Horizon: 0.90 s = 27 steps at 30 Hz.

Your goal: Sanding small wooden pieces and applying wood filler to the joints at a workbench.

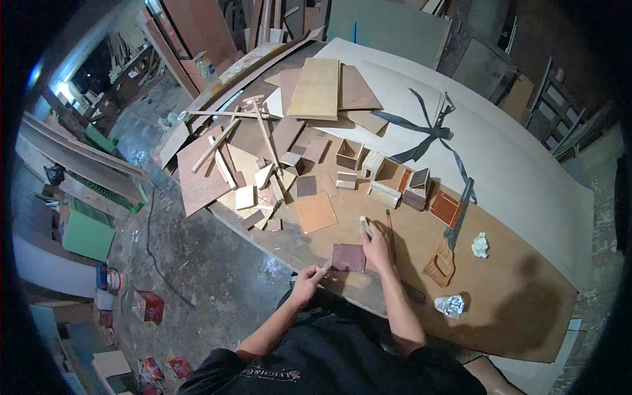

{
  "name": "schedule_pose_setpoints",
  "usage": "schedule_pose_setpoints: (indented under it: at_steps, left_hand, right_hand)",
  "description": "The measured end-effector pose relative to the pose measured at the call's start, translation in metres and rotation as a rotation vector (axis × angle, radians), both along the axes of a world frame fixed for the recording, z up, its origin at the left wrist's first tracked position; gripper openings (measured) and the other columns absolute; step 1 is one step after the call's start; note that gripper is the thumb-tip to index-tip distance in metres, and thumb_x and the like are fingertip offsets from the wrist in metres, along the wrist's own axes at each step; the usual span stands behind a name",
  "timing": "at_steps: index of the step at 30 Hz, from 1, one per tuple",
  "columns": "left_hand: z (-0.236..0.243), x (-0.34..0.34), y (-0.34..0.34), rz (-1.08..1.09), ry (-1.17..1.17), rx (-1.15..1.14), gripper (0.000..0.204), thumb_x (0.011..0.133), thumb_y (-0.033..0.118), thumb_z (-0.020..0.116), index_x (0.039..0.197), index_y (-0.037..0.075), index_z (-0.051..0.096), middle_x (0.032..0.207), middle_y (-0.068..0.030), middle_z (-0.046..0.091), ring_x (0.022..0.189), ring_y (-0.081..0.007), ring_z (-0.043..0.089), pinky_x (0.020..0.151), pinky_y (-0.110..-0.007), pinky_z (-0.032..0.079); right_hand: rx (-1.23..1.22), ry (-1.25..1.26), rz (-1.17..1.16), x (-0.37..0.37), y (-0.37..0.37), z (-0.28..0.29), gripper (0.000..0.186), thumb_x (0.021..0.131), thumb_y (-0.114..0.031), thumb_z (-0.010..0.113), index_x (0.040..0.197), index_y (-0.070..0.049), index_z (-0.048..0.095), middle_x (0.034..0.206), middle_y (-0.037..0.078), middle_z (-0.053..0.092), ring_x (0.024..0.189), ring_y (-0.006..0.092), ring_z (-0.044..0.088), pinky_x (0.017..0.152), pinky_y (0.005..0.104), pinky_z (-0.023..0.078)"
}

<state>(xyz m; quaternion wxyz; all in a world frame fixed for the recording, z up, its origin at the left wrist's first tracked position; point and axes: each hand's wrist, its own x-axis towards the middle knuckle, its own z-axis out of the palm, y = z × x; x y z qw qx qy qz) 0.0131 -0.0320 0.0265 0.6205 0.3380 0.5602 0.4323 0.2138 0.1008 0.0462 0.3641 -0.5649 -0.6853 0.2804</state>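
Observation:
My left hand (306,284) is closed on a small light piece (322,270), apparently wood, at the table's front edge, just left of a maroon sheet resembling sandpaper (349,257). My right hand (376,247) grips a small pale block (365,225) above and right of that sheet. A pencil (390,227) lies beside my right hand. An orange square (316,212) lies beyond my hands, among small wooden boxes (349,153) and scattered offcuts (245,196). To the right are a handsaw (440,264), crumpled white paper (480,245) and a foil-like cup (450,305).
The worktable (507,296) carries stacked boards (315,89), a large white sheet (526,191) and dark straps (438,131). Sheet materials (385,29) lean behind it. On the floor at left are a green crate (89,230), a red box (149,306) and a cable (158,263).

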Motion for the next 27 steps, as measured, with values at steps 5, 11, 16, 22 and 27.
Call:
schedule_pose_setpoints:
  at_steps: [5,11,16,22,27]
  left_hand:
    - [0.022,-0.018,-0.009,0.159,0.096,-0.023,0.044,0.1,0.032,0.055,0.065,0.004,0.06,0.066,-0.0005,0.061,0.067,-0.0081,0.052,0.065,-0.024,0.041]
    - [0.019,-0.039,0.002,0.236,0.064,0.027,0.03,0.098,0.027,0.059,0.078,0.005,0.061,0.074,0.0003,0.063,0.068,-0.0072,0.053,0.066,-0.024,0.043]
    - [0.018,-0.067,0.033,0.11,0.059,0.048,0.019,0.092,0.021,0.068,0.084,0.006,0.06,0.076,0.0026,0.062,0.071,-0.0053,0.055,0.065,-0.022,0.044]
    - [0.02,-0.12,0.076,-0.118,-0.007,0.15,0.022,0.09,0.018,0.071,0.078,0.006,0.057,0.074,0.0063,0.055,0.067,-0.0038,0.047,0.062,-0.022,0.042]
    - [0.009,-0.156,0.1,-0.408,0.291,0.464,0.02,0.089,0.019,0.068,0.083,0.004,0.055,0.077,-0.0135,0.057,0.07,-0.0258,0.058,0.066,-0.036,0.046]
  right_hand:
    - [0.116,-0.285,0.07,-0.005,-0.002,-0.01,0.035,0.085,-0.009,0.064,0.12,-0.004,0.059,0.112,0.02,0.058,0.105,0.0382,0.056,0.091,0.0423,0.046]
    - [-0.03,-0.064,0.003,-0.003,-0.001,-0.013,0.039,0.082,0.0,0.065,0.12,-0.002,0.058,0.111,0.018,0.058,0.105,0.035,0.057,0.094,0.0432,0.045]
    - [0.017,-0.232,-0.101,-0.009,0.006,0.009,0.038,0.08,-0.004,0.068,0.117,-0.002,0.058,0.11,0.017,0.059,0.106,0.0336,0.056,0.093,0.0423,0.045]
    - [0.001,-0.16,-0.102,-0.082,0.034,0.05,0.036,0.08,-0.011,0.07,0.114,-0.004,0.059,0.112,0.015,0.056,0.11,0.0354,0.053,0.094,0.0445,0.042]
    - [-0.028,-0.094,-0.019,-0.158,0.101,0.064,0.039,0.085,-0.015,0.068,0.119,-0.002,0.054,0.112,0.017,0.055,0.108,0.0354,0.054,0.092,0.0426,0.044]
